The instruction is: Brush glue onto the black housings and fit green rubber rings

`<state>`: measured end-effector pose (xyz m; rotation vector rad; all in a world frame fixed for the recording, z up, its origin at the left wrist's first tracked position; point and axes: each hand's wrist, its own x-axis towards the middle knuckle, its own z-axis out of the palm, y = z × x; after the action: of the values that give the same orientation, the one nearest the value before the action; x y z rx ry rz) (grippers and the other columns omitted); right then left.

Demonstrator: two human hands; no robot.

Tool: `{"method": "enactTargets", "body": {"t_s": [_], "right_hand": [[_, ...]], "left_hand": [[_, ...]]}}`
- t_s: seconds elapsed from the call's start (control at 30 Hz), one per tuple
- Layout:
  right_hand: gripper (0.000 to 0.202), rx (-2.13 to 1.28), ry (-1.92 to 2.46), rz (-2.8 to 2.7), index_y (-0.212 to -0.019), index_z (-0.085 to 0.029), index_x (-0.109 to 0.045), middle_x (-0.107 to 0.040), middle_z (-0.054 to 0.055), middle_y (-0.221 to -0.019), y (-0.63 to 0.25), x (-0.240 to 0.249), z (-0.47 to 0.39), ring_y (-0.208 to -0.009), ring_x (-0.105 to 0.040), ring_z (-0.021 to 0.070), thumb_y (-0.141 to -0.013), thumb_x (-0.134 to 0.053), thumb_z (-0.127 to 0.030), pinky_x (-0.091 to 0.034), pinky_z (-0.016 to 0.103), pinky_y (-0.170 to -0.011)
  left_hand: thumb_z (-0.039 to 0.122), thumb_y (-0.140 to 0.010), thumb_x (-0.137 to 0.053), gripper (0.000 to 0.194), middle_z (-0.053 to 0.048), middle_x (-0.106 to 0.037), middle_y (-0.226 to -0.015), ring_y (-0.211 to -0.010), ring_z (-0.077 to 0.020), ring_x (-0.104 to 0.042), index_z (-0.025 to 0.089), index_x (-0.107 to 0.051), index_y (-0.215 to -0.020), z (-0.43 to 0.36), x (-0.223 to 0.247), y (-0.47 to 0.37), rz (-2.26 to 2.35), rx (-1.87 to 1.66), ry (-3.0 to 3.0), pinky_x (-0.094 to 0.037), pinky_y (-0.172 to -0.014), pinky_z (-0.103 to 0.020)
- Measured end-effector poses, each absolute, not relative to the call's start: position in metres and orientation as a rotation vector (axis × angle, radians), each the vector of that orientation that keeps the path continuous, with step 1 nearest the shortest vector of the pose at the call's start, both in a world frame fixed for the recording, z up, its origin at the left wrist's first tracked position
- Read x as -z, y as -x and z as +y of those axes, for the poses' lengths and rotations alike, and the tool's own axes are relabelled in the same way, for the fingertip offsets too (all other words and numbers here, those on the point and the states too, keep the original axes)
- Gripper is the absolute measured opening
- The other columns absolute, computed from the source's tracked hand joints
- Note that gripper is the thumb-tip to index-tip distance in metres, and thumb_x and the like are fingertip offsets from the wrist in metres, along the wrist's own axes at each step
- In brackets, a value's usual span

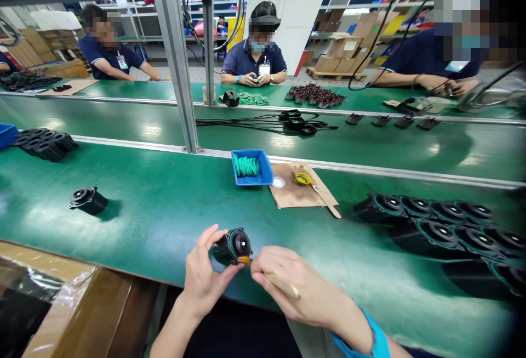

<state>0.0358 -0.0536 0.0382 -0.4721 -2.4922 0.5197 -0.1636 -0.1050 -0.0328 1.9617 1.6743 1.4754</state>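
My left hand [201, 273] is closed round a black motor housing [238, 244], thumb below and fingers at its back. The housing tilts so that its round end, with a green ring around it, faces up toward me. A wooden-handled brush [283, 285] is gripped in my right hand [296, 284], its orange-brown tip touching the lower rim of the housing. Beyond my hands, a blue bin [251, 181] holds a bundle of green rings [246, 166]. Beside it, a yellow-rimmed dish [303, 179] and a second wooden brush [329, 203] rest on a cardboard sheet [287, 196].
Rows of black housings with green rings [444, 232] stand at the right. A single housing [88, 200] stands at left, more housings [47, 144] behind it. A metal post [175, 62] rises from the bench. Several co-workers sit across a conveyor [246, 141]. A cardboard box [78, 314] is at lower left.
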Motion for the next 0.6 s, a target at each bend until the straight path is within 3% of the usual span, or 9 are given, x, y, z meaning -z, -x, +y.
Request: {"method": "enactTargets", "body": {"t_s": [0.2,0.47,0.53,0.6], "right_hand": [[0.024,-0.674,0.691,-2.088,-0.094,-0.022,-0.059,-0.063,0.000,-0.071,-0.063,-0.045,-0.054,-0.062,-0.058,0.0129,-0.103,-0.038,-0.028,-0.048,0.024,-0.058],[0.029,-0.919,0.929,-1.845,-0.098,-0.022,-0.062,-0.073,0.005,-0.088,-0.071,-0.021,-0.062,-0.078,-0.069,0.0157,-0.104,-0.036,-0.034,-0.055,0.025,-0.070],[0.024,-0.973,0.925,-1.885,-0.096,-0.021,-0.058,-0.072,0.007,-0.098,-0.069,-0.015,-0.064,-0.089,-0.070,0.0182,-0.100,-0.046,-0.041,-0.055,0.028,-0.077],[0.034,-0.973,0.938,-1.972,-0.094,-0.022,-0.053,-0.068,0.011,-0.114,-0.065,-0.009,-0.068,-0.103,-0.067,0.0228,-0.086,-0.067,-0.051,-0.054,0.034,-0.087]], "left_hand": [[0.030,-0.070,-0.083,0.078,-0.010,-0.071,-0.112,-0.101,-0.0242,-0.072,0.025,-0.037,-0.134,-0.107,0.033,0.164,1.558,-1.479,-1.560,-0.060,-0.091,-0.043],[0.023,-0.073,-0.080,0.075,-0.007,-0.068,-0.116,-0.111,-0.0209,-0.067,0.032,-0.038,-0.134,-0.108,0.038,0.162,1.109,-1.326,-1.326,-0.055,-0.097,-0.037],[0.024,-0.076,-0.079,0.076,-0.009,-0.067,-0.121,-0.114,-0.0221,-0.066,0.033,-0.035,-0.137,-0.107,0.041,0.160,1.038,-1.254,-1.346,-0.051,-0.102,-0.040],[0.027,-0.078,-0.077,0.077,-0.012,-0.064,-0.127,-0.117,-0.0245,-0.064,0.032,-0.032,-0.140,-0.105,0.043,0.159,0.994,-1.203,-1.374,-0.049,-0.105,-0.044]]}}
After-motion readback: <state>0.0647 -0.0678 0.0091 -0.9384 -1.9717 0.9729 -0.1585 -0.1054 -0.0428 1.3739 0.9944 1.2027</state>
